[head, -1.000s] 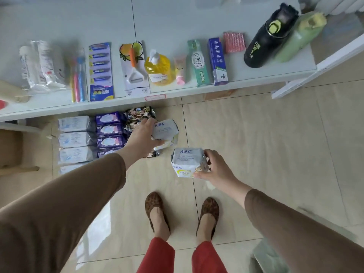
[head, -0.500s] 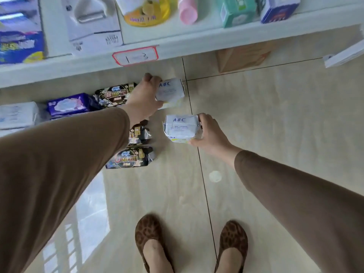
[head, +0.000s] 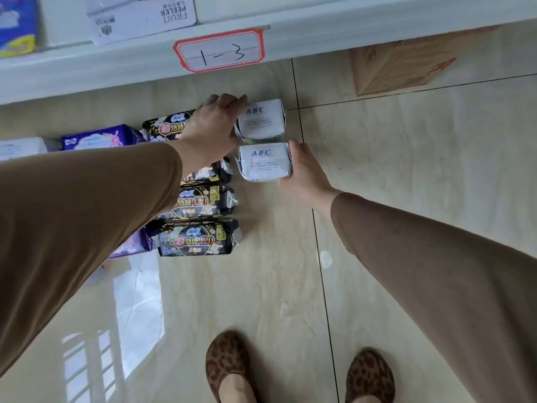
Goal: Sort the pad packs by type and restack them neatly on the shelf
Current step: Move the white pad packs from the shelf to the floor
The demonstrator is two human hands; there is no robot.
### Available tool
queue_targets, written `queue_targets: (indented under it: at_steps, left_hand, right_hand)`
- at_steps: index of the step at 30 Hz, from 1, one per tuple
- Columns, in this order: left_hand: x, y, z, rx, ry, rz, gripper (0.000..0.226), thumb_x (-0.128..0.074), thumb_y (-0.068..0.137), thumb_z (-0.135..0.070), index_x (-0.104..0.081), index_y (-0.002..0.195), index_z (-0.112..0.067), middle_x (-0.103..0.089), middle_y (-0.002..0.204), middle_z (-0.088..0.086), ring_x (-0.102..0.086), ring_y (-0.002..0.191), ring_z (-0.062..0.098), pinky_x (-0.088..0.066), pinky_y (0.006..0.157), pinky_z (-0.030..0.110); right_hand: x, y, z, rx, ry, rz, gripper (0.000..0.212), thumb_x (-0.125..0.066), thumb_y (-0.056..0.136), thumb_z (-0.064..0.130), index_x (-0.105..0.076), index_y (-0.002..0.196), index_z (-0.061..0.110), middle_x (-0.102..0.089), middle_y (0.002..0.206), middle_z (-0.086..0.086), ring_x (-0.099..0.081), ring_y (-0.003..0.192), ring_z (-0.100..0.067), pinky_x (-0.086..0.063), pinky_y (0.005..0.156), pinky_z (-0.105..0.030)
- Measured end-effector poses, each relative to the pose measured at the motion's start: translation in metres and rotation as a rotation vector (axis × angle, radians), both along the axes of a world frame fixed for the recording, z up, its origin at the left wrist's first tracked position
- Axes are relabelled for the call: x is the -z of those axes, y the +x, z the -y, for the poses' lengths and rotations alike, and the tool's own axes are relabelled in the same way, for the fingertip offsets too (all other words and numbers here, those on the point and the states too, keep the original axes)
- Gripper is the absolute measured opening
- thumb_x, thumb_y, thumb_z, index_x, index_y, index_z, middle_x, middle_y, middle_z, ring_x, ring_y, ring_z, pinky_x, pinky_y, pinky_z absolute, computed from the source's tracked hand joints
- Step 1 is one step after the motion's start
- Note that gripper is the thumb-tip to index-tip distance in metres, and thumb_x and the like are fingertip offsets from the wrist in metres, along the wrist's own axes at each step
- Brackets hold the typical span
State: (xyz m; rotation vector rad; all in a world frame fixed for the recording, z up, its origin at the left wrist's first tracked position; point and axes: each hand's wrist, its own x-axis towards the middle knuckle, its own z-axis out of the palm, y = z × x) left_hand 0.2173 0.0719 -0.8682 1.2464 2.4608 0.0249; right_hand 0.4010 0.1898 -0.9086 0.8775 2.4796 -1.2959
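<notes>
Two white ABC pad packs lie one behind the other under the white shelf. My left hand (head: 213, 126) grips the far ABC pack (head: 261, 119) by its left side. My right hand (head: 302, 167) holds the near ABC pack (head: 263, 161) at its right end. Left of them runs a column of black pad packs (head: 197, 239), partly hidden by my left arm. Purple packs (head: 98, 138) and a white pack (head: 20, 146) lie further left.
The white shelf edge (head: 348, 36) carries a red-bordered label reading 1-3 (head: 219, 49), with a fruit peeler card (head: 142, 16) above it. A cardboard box (head: 401, 65) stands under the shelf at the right. My feet in leopard-print shoes (head: 229, 365) stand on the tiled floor.
I have bent closer to the floor. Both ABC packs moved down and further under the shelf, now lined up one behind the other next to the black packs.
</notes>
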Motion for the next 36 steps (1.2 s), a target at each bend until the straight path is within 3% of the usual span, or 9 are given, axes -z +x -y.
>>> queue_targets:
  at_steps: [3, 10, 15, 22, 28, 36]
  left_hand:
    - [-0.007, -0.001, 0.007, 0.002, -0.001, -0.017, 0.075, -0.060, 0.086, -0.013, -0.027, 0.153, -0.017, -0.038, 0.150, 0.008, -0.033, 0.134, 0.032, -0.036, 0.109, 0.046]
    - [-0.029, 0.025, 0.029, -0.051, 0.016, -0.009, 0.074, -0.061, 0.085, -0.013, -0.030, 0.152, -0.018, -0.037, 0.151, 0.005, -0.031, 0.137, 0.031, -0.038, 0.108, 0.048]
    - [-0.079, 0.077, 0.048, -0.124, -0.020, 0.040, 0.067, -0.063, 0.084, -0.013, -0.039, 0.147, -0.019, -0.040, 0.149, 0.005, -0.035, 0.134, 0.029, -0.040, 0.106, 0.047]
    - [-0.219, 0.162, 0.047, -0.192, -0.029, 0.157, 0.059, -0.062, 0.086, -0.016, -0.045, 0.142, -0.016, -0.044, 0.145, 0.004, -0.034, 0.135, 0.028, -0.033, 0.110, 0.039]
    - [-0.389, 0.197, 0.023, -0.206, 0.047, 0.145, 0.056, -0.062, 0.084, -0.018, -0.047, 0.139, -0.020, -0.045, 0.142, -0.001, -0.037, 0.131, 0.024, -0.042, 0.102, 0.041]
    - [-0.626, 0.218, -0.003, -0.202, 0.201, 0.041, 0.054, -0.064, 0.087, -0.029, -0.048, 0.138, -0.021, -0.047, 0.141, -0.001, -0.040, 0.130, 0.024, -0.042, 0.101, 0.041]
  right_hand:
    - [-0.001, -0.007, -0.001, 0.026, 0.045, 0.016, 0.051, -0.060, 0.083, 0.002, -0.046, 0.132, 0.009, -0.045, 0.132, -0.012, -0.051, 0.116, -0.032, -0.049, 0.092, -0.044]
    - [-0.023, 0.006, 0.003, 0.023, 0.104, 0.093, 0.075, -0.064, 0.084, 0.003, -0.031, 0.150, 0.016, -0.039, 0.142, -0.011, -0.046, 0.124, -0.032, -0.044, 0.096, -0.038]
    - [-0.086, 0.057, 0.003, -0.039, 0.172, 0.123, 0.068, -0.063, 0.087, 0.013, -0.034, 0.149, 0.015, -0.040, 0.143, -0.011, -0.041, 0.125, -0.033, -0.042, 0.090, -0.036]
    - [-0.251, 0.124, -0.015, -0.166, 0.256, 0.115, 0.050, -0.061, 0.090, 0.019, -0.046, 0.137, 0.015, -0.047, 0.134, -0.006, -0.042, 0.121, -0.028, -0.047, 0.090, -0.040]
    - [-0.435, 0.144, -0.035, -0.272, 0.317, 0.071, 0.048, -0.060, 0.090, 0.021, -0.048, 0.136, 0.016, -0.048, 0.136, -0.006, -0.042, 0.125, -0.029, -0.045, 0.096, -0.042]
    - [-0.682, 0.157, -0.058, -0.279, 0.356, -0.076, 0.048, -0.063, 0.090, 0.026, -0.049, 0.136, 0.017, -0.050, 0.135, -0.005, -0.044, 0.123, -0.027, -0.041, 0.100, -0.040]
